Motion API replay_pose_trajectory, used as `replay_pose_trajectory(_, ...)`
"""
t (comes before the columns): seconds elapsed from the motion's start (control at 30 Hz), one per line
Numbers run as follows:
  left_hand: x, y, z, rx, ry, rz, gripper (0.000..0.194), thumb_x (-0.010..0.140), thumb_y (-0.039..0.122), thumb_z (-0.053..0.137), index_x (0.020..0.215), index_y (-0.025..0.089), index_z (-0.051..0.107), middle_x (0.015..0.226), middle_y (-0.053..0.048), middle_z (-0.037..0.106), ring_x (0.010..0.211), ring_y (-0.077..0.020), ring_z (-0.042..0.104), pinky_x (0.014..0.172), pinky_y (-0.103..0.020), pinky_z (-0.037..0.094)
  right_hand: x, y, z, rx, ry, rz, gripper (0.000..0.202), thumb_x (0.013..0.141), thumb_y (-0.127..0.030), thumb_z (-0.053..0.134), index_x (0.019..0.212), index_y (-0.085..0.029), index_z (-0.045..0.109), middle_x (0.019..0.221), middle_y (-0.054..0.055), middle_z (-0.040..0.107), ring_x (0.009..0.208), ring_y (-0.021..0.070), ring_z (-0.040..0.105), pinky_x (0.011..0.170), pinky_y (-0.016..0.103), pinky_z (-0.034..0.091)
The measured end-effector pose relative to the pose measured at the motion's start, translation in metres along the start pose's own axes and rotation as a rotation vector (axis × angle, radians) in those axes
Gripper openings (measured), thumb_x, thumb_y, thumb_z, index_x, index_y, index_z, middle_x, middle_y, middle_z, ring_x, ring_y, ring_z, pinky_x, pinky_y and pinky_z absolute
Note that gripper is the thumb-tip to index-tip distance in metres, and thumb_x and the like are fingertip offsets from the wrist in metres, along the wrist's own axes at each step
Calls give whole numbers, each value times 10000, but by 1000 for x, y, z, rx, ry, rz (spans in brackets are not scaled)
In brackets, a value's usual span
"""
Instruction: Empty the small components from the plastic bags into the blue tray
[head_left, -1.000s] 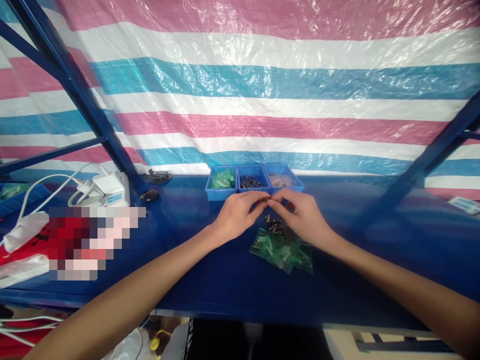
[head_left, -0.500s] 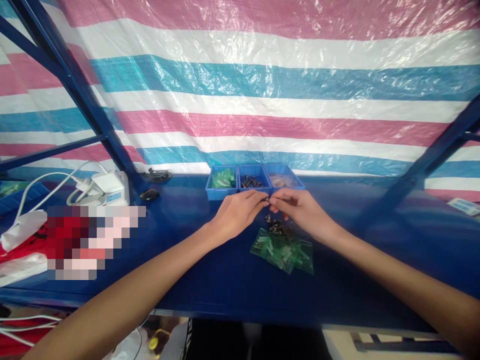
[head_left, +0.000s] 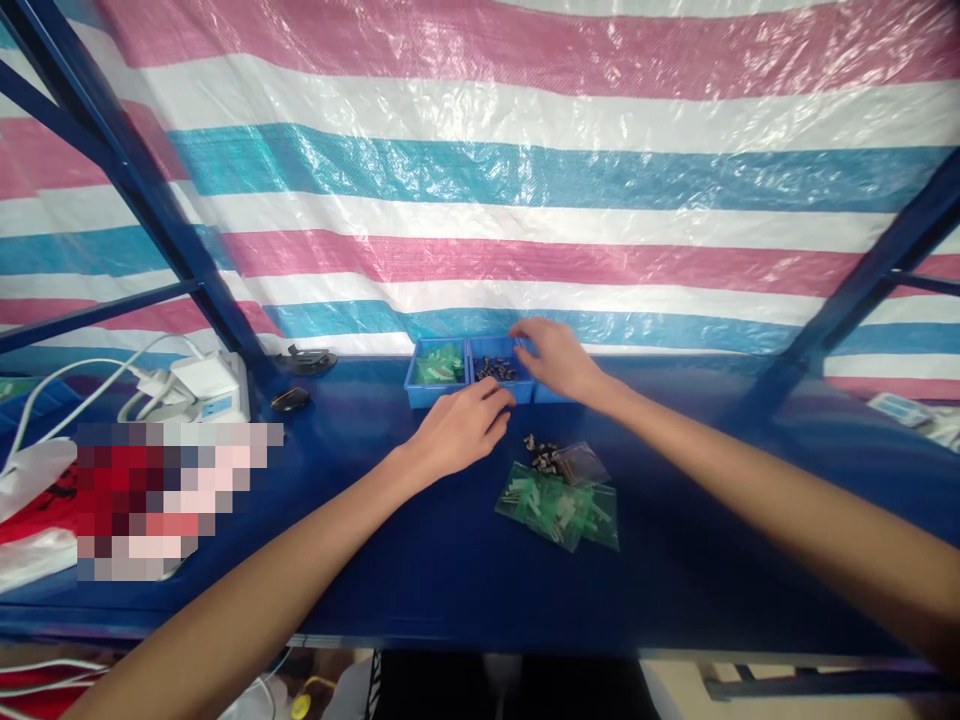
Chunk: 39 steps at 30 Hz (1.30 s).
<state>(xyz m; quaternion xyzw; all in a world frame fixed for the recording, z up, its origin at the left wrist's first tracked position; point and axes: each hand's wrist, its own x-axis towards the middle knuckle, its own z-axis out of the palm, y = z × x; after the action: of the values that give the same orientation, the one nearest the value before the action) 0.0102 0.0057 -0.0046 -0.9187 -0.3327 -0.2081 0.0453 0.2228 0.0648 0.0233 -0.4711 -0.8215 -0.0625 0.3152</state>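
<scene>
Here, my right hand (head_left: 556, 358) arches open at the right blue bin (head_left: 551, 395), while I cannot tell whether my left hand (head_left: 465, 425), near the middle bin (head_left: 524, 391), grips anything.

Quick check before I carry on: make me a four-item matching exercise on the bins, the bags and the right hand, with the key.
Column one
1. Left bin
2. Middle bin
3. Green bags
4. Right hand

Column two
A. At the right bin, hiding much of it
B. Blue, with green packets inside
C. Lying on the tabletop, outside the bins
D. Blue, with small dark parts inside

Right pairs: 1-B, 2-D, 3-C, 4-A
</scene>
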Motion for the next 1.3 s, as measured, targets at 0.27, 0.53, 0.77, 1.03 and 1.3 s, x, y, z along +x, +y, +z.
replay_pose_trajectory(0.27, -2, 8, 3, -171, -94, 91, 262, 1019, 396, 507, 1153, 222, 651, 1115, -50, 630, 1010, -203, 661, 725, -280, 536, -71, -34, -33, 88, -201, 10, 150, 941, -182, 520, 896, -194, 663, 881, 61, 691, 810, 214, 620, 728, 340, 436)
replay_pose_trajectory(0.53, -2, 6, 10, -169, -141, 91, 227, 1003, 385, 553, 1122, 224, 661, 1085, -40, 628, 991, -195, 655, 689, -256, 508, -84, -44, -23, 47, -386, 82, 172, 930, -168, 523, 830, -211, 656, 862, 67, 666, 801, 207, 612, 646, 310, 386)
replay_pose_trajectory(0.77, -1, 7, 11, -147, -145, 94, 215, 1020, 366, 527, 1089, 216, 664, 1055, -32, 625, 952, -181, 649, 641, -256, 468, -87, -48, -20, 69, -396, 127, 143, 897, -144, 553, 807, -216, 638, 859, 51, 674, 799, 203, 619, 643, 301, 385)
replay_pose_trajectory(1.03, -1, 7, 9, -108, -143, 103, 214, 1026, 344, 506, 1070, 197, 654, 1033, -45, 620, 947, -188, 641, 625, -259, 461, -86, -42, -15, 147, -380, 101, 177, 871, -114, 558, 839, -212, 701, 873, 57, 685, 787, 197, 627, 699, 305, 433)
replay_pose_trajectory(1.3, -1, 8, 9, -73, -124, 104, 206, 1025, 312, 488, 1047, 184, 648, 1034, -53, 625, 952, -189, 641, 660, -263, 478, -86, -38, -10, 161, -363, 110, 167, 885, -139, 544, 791, -197, 670, 799, 38, 659, 701, 170, 579, 624, 287, 392)
